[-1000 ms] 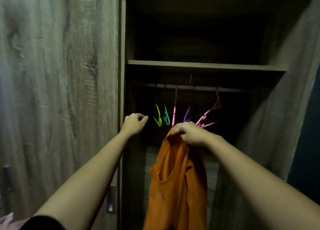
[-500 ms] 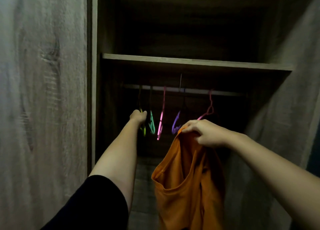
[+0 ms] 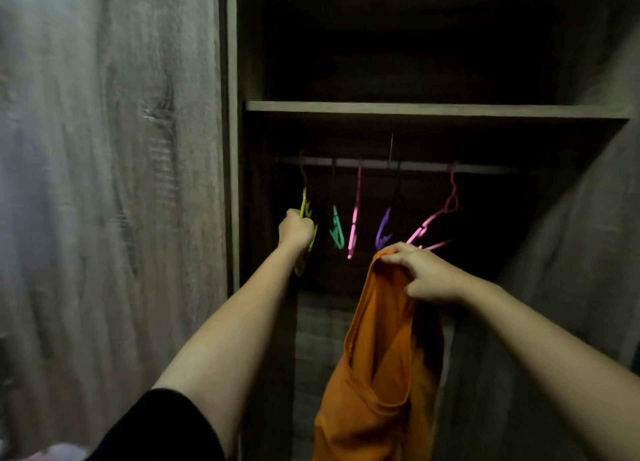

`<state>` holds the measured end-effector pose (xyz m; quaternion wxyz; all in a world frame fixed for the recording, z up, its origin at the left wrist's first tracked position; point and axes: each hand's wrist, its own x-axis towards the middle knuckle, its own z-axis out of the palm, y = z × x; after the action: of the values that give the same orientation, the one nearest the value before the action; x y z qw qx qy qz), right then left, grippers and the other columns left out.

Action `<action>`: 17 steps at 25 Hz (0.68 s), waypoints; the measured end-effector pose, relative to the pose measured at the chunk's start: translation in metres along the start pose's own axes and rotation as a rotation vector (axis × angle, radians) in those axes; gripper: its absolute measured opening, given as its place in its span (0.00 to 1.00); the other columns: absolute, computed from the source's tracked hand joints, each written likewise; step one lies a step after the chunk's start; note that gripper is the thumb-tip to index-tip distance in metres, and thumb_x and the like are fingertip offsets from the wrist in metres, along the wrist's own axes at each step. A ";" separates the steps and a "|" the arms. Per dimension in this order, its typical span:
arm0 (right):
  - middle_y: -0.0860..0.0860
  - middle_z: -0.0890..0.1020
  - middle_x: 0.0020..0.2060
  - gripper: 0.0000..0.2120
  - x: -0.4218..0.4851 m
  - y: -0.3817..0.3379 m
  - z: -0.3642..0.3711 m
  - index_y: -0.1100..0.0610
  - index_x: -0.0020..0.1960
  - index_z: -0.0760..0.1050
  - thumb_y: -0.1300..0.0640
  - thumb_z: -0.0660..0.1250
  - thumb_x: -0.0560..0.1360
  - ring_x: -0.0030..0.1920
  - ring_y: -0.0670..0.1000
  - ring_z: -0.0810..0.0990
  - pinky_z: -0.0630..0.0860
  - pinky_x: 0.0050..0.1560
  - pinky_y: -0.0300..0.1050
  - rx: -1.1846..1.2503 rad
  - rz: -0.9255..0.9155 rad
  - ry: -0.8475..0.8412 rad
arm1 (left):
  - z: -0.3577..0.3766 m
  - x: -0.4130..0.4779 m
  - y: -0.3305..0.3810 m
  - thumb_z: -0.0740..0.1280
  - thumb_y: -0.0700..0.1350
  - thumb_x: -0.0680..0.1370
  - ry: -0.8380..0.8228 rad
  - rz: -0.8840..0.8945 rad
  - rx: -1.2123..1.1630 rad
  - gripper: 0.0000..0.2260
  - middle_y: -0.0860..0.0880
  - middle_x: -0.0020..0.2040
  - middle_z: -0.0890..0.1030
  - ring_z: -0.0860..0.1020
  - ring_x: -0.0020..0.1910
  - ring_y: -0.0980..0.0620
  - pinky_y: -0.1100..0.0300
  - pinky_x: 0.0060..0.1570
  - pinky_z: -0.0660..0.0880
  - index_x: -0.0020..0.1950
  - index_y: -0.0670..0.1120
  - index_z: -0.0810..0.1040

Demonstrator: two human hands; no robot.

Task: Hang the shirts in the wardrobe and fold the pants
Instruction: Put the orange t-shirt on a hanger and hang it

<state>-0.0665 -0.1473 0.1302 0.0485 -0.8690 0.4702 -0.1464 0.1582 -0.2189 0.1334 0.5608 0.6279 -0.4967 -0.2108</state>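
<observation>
I am looking into the open wardrobe (image 3: pixel 239 183), its closed door (image 3: pixel 104 200) filling the left side of my view. Under the shelf (image 3: pixel 415 108) runs the rail (image 3: pixel 485 168), and five hangers hang from it in the dark. From the rail's left end they are a yellow hanger (image 3: pixel 304 202), a green hanger (image 3: pixel 336 230), a pink hanger (image 3: pixel 355 218), a purple hanger (image 3: pixel 383 227) and a second pink hanger (image 3: pixel 437 217) that is turned aslant toward the right end.

My left hand (image 3: pixel 296 230) is up at the left end of the rail with its fingers curled round the yellow hanger. The hanger's lower arm shows below the fist, but its hook is too dim for me to say whether it sits on the rail.

My right hand (image 3: pixel 425 274) is lower, just beneath the purple and second pink hangers. Its fingers and thumb are bunched tight on the top edge of the orange shirt (image 3: pixel 374 374). The shirt is not on any hanger — it drops straight down from that grip in front of the wardrobe's opening, right of its middle, its neckline sagging open — and runs out past the bottom edge of my view. A black sleeve (image 3: pixel 156 429) covers my left upper arm.
</observation>
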 end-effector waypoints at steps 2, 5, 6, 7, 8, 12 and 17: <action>0.53 0.65 0.69 0.32 0.000 -0.011 0.016 0.61 0.70 0.66 0.73 0.61 0.66 0.70 0.51 0.64 0.59 0.64 0.32 0.013 0.025 -0.025 | -0.029 -0.049 -0.016 0.56 0.42 0.79 0.071 0.071 0.018 0.15 0.42 0.58 0.77 0.75 0.56 0.43 0.55 0.55 0.72 0.64 0.42 0.72; 0.55 0.62 0.71 0.33 0.002 -0.027 0.043 0.61 0.71 0.64 0.72 0.61 0.66 0.71 0.57 0.62 0.59 0.70 0.41 -0.010 0.098 -0.071 | -0.086 -0.105 -0.056 0.60 0.46 0.80 0.187 0.184 0.198 0.14 0.40 0.55 0.81 0.77 0.58 0.41 0.55 0.55 0.70 0.61 0.41 0.78; 0.56 0.61 0.71 0.33 0.003 -0.031 0.050 0.61 0.71 0.63 0.71 0.61 0.67 0.70 0.58 0.61 0.59 0.71 0.44 -0.010 0.135 -0.079 | -0.107 -0.120 -0.068 0.61 0.46 0.79 0.204 0.195 0.226 0.14 0.40 0.54 0.82 0.78 0.57 0.41 0.56 0.54 0.70 0.59 0.42 0.79; 0.56 0.60 0.71 0.33 0.003 -0.036 0.054 0.60 0.72 0.62 0.69 0.61 0.67 0.70 0.59 0.61 0.59 0.72 0.45 -0.001 0.167 -0.087 | -0.129 -0.133 -0.079 0.63 0.47 0.79 0.217 0.203 0.239 0.13 0.40 0.53 0.83 0.79 0.56 0.43 0.57 0.53 0.71 0.58 0.42 0.81; 0.55 0.60 0.72 0.33 0.003 -0.041 0.058 0.60 0.72 0.61 0.67 0.62 0.67 0.70 0.60 0.61 0.59 0.72 0.47 0.015 0.193 -0.102 | -0.152 -0.148 -0.091 0.64 0.47 0.79 0.222 0.205 0.247 0.12 0.41 0.50 0.84 0.80 0.54 0.45 0.57 0.49 0.71 0.56 0.43 0.82; 0.54 0.57 0.73 0.32 0.000 -0.061 0.068 0.59 0.73 0.60 0.65 0.60 0.69 0.71 0.60 0.58 0.58 0.73 0.50 0.077 0.246 -0.094 | -0.232 -0.195 -0.129 0.66 0.48 0.78 0.075 0.163 0.102 0.07 0.55 0.25 0.76 0.71 0.24 0.61 0.63 0.29 0.64 0.45 0.52 0.84; 0.54 0.55 0.74 0.30 0.001 -0.093 0.062 0.59 0.73 0.60 0.66 0.60 0.71 0.70 0.61 0.57 0.56 0.73 0.48 0.086 0.221 -0.030 | -0.274 -0.215 -0.141 0.66 0.45 0.78 -0.083 0.187 0.071 0.08 0.56 0.23 0.71 0.63 0.20 0.60 0.68 0.21 0.58 0.43 0.56 0.82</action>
<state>0.0275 -0.1003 0.0924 0.1085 -0.8110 0.5558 -0.1469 0.3480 0.0846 0.0194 0.5344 0.5889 -0.5832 -0.1658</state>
